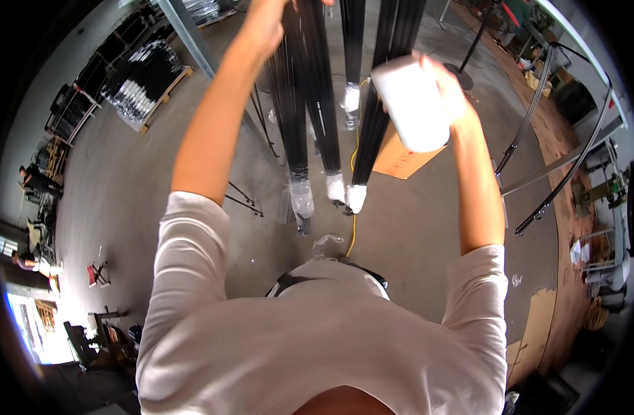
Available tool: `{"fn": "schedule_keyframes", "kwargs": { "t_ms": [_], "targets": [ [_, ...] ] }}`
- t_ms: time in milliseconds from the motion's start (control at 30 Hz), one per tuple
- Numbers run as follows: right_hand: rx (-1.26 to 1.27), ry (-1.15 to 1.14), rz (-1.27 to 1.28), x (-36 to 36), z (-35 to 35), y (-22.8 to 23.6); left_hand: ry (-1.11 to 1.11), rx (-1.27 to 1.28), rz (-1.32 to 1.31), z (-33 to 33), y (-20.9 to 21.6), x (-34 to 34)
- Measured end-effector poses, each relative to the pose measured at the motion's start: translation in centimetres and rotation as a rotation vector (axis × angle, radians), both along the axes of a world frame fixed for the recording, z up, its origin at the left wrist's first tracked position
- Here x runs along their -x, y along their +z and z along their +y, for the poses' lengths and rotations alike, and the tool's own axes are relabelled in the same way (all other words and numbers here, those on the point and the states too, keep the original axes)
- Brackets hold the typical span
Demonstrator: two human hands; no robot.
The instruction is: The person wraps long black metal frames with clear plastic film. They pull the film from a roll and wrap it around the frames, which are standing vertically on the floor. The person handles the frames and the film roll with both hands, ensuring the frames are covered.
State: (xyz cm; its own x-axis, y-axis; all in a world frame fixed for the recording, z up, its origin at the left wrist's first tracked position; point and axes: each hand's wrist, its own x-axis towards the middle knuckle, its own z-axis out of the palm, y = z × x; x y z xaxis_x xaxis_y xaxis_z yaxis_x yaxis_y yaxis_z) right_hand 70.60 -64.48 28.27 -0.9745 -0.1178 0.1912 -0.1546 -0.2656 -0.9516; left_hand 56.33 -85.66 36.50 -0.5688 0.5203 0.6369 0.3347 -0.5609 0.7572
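Five bundles of black rods [310,104] hang upright, each lower end wrapped in clear plastic [301,196]. One white cloth pad [415,104] sits against the right-hand bundle, wrapped by the clenched fingers of the right hand [447,93]. The left hand [265,24] grips a bundle near the top edge; its fingers are cut off, grasp unclear.

Grey concrete floor [137,180], stacked pallet [147,86]
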Motion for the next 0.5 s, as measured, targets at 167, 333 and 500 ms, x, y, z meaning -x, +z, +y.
{"fn": "schedule_keyframes", "kwargs": {
  "t_ms": [167,333,500],
  "targets": [
    [-0.035,-0.238,-0.208,-1.2,0.6,-5.4,-0.049,0.311,-0.113,-1.3,-12.7,-2.8],
    [0.2,-0.018,-0.291,-1.3,-0.8,-6.6,0.845,0.42,0.347,0.1,-22.5,-3.6],
    [0.074,0.125,-0.221,-2.5,-3.4,-4.7,0.702,0.179,0.048,4.5,-22.6,-4.3]
  ]
}}
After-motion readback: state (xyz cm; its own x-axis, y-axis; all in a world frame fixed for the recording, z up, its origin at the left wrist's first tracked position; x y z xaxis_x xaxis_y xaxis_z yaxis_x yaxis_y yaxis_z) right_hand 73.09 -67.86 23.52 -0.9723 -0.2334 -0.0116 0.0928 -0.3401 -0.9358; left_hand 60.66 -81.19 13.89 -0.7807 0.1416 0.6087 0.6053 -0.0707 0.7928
